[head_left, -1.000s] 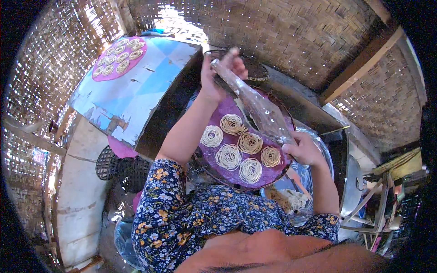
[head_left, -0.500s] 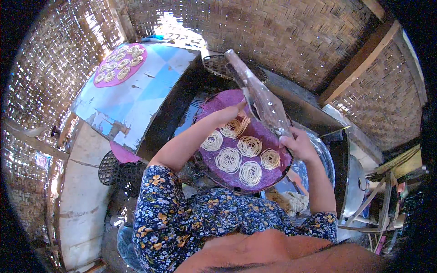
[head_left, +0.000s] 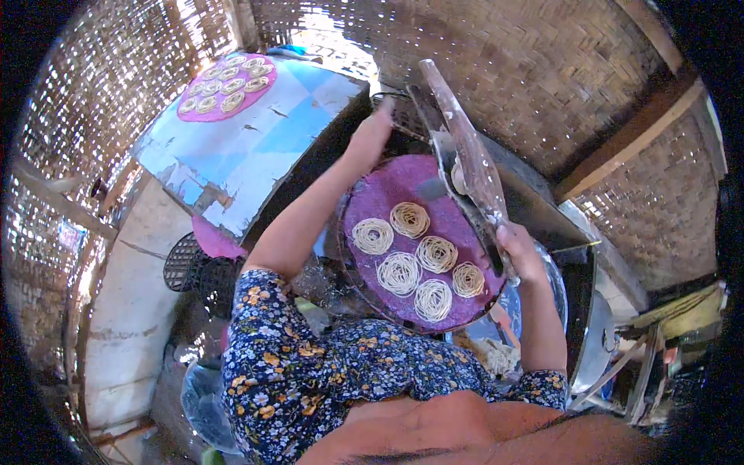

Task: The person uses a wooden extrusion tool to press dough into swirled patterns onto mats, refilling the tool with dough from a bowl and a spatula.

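A round purple cloth-like mat (head_left: 480, 302) on a dark-rimmed tray lies in front of me. Several pale coiled noodle nests (head_left: 399, 273) rest on its left and near parts. Slanting above its right side is a long, worn wooden lever press (head_left: 474, 159), with a pale dough-like lump (head_left: 458, 177) between its upper bar and lower part. My right hand (head_left: 521, 249) is closed around the press's near end. My left hand (head_left: 373, 133) reaches past the mat's far edge, beside the dark side of the table; motion smears its fingers.
On the left, a blue and white table (head_left: 232, 155) with peeling covering bears another pink mat (head_left: 208, 117) of noodle nests. A metal basin (head_left: 554, 287) stands beyond my right forearm, with a pale doughy mass (head_left: 496, 356) nearby. Woven bamboo walls (head_left: 542, 77) enclose the space.
My left hand has moved away from the press, up and left beyond the mat. The noodle strands at the farthest nest now lie coiled on the mat. My right hand stays on the press.
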`<action>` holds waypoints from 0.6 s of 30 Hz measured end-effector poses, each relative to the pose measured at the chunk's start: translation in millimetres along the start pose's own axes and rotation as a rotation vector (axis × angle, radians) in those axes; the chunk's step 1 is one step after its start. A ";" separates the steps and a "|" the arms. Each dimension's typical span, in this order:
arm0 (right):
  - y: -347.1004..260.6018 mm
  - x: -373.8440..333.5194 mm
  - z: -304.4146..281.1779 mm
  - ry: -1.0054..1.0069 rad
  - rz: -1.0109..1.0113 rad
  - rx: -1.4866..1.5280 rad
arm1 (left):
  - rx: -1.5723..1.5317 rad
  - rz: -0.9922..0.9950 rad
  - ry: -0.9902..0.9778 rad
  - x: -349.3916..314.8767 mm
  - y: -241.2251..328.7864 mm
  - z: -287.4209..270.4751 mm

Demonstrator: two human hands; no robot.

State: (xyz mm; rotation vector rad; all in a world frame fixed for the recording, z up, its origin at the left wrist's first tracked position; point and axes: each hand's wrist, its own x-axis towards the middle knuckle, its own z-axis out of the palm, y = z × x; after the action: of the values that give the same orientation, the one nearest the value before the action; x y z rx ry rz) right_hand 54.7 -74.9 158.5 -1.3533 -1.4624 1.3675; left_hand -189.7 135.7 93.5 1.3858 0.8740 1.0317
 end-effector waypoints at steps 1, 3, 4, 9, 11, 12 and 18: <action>3.3 4.6 -3.6 -0.050 -0.040 -0.003 | -0.380 0.062 0.122 -1.0 25.0 10.2; 13.8 17.3 -4.0 -0.100 0.008 0.053 | -1.002 0.140 -0.275 -3.8 65.2 -1.2; 15.5 22.0 -4.4 -0.139 0.059 0.115 | -1.121 0.201 -0.312 -3.4 76.5 2.1; -1.0 52.7 9.4 -0.348 0.209 -0.005 | -1.283 0.385 -0.442 14.5 43.4 -32.7; 1.8 67.2 12.5 -0.301 0.275 -0.095 | -1.294 0.330 -0.317 16.5 34.5 -35.6; 0.2 72.2 14.8 -0.248 0.346 -0.175 | -1.295 0.335 -0.319 15.9 31.1 -35.3; 14.4 92.4 27.4 -0.151 0.272 -0.325 | -1.240 0.343 -0.216 17.6 9.6 -55.3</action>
State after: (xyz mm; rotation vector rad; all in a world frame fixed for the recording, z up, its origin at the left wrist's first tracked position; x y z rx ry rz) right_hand 13.2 6.7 125.3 -1.7380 -1.7054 1.4718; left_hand -236.3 170.3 103.2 0.5332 -0.2370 1.2955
